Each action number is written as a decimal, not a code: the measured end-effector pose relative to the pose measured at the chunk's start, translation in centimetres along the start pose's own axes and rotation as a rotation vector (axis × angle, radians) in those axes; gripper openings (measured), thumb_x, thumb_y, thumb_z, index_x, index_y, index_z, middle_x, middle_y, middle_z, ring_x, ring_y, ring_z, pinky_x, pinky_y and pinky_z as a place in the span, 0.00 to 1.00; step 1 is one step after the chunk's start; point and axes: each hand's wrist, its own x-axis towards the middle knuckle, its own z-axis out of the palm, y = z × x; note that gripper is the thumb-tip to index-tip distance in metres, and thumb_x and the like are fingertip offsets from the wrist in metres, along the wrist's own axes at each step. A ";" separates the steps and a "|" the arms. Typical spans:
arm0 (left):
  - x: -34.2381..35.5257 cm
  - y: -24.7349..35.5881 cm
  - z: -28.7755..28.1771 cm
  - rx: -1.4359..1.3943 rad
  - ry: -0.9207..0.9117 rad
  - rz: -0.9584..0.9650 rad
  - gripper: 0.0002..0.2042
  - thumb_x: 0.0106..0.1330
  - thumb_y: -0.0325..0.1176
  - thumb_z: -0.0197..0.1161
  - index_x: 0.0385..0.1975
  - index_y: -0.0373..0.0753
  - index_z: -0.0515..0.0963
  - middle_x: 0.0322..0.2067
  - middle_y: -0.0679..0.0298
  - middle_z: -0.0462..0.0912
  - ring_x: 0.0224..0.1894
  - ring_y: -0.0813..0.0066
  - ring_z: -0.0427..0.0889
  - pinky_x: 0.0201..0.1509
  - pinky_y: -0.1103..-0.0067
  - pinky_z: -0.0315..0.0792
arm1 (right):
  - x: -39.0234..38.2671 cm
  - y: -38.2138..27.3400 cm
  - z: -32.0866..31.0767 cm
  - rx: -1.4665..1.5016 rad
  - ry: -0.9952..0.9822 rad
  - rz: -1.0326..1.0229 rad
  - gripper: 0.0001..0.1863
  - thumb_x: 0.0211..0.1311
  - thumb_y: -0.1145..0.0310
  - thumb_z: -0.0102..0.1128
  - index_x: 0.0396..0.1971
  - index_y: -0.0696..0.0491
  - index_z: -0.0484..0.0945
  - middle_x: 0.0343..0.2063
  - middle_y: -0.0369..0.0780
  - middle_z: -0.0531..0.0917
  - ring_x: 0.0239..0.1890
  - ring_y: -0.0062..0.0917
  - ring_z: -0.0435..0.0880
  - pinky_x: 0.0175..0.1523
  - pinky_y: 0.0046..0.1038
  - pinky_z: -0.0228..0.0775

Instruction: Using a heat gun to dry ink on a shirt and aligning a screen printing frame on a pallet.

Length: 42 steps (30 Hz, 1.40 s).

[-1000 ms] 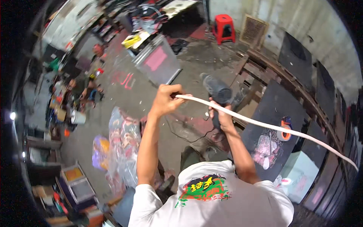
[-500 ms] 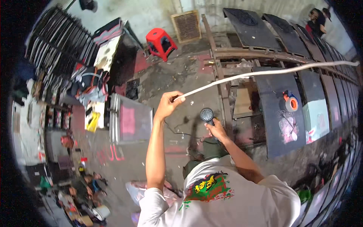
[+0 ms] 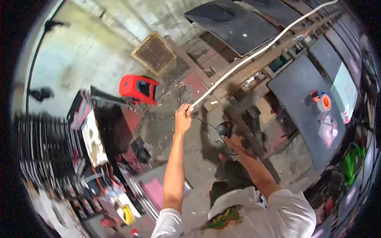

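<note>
My left hand (image 3: pixel 183 118) is closed round the end of a long white cable (image 3: pixel 251 58), which runs up to the far right above the boards. In my right hand (image 3: pixel 235 142) is a black hand-held tool with a round head, which looks like a hair dryer (image 3: pixel 224 128); I grip it by its handle, low in front of my legs. A thin black cord (image 3: pixel 205 123) loops between my left hand and the hair dryer. The fingertips of both hands are partly hidden or blurred.
Dark boards (image 3: pixel 304 85) lie on a rack to the right, one bearing an orange-and-blue tape roll (image 3: pixel 324 102). A red stool (image 3: pixel 137 89) and a slatted panel (image 3: pixel 154 53) stand ahead by the wall. Stacked framed screens (image 3: pixel 160 184) are at my left.
My view has turned to the right, so the surroundings appear rotated. The hair dryer has tilted, its round grille no longer facing up. The left hand keeps hold of the cable.
</note>
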 end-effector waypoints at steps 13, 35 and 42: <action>6.4 -2.9 5.9 -0.121 -0.239 0.011 0.12 0.60 0.22 0.61 0.44 0.32 0.80 0.41 0.51 0.83 0.44 0.56 0.83 0.50 0.72 0.74 | 12.5 8.1 14.3 0.031 -0.210 0.002 0.28 0.62 0.49 0.52 0.49 0.59 0.76 0.50 0.57 0.75 0.53 0.44 0.76 0.58 0.45 0.66; -44.8 -24.2 -0.1 -0.560 -0.858 -1.156 0.15 0.66 0.31 0.52 0.49 0.30 0.75 0.35 0.54 0.84 0.40 0.64 0.83 0.41 0.72 0.78 | -6.4 16.5 23.2 -0.366 -0.572 -0.564 0.17 0.60 0.59 0.52 0.33 0.57 0.84 0.32 0.52 0.82 0.38 0.36 0.83 0.40 0.44 0.73; -34.2 -17.3 -1.8 -0.644 -0.730 -0.938 0.11 0.64 0.31 0.58 0.43 0.35 0.77 0.36 0.58 0.84 0.36 0.69 0.83 0.40 0.76 0.76 | -25.5 2.8 -1.5 0.239 -1.012 -0.673 0.20 0.63 0.55 0.56 0.45 0.56 0.78 0.39 0.45 0.84 0.41 0.34 0.81 0.50 0.37 0.72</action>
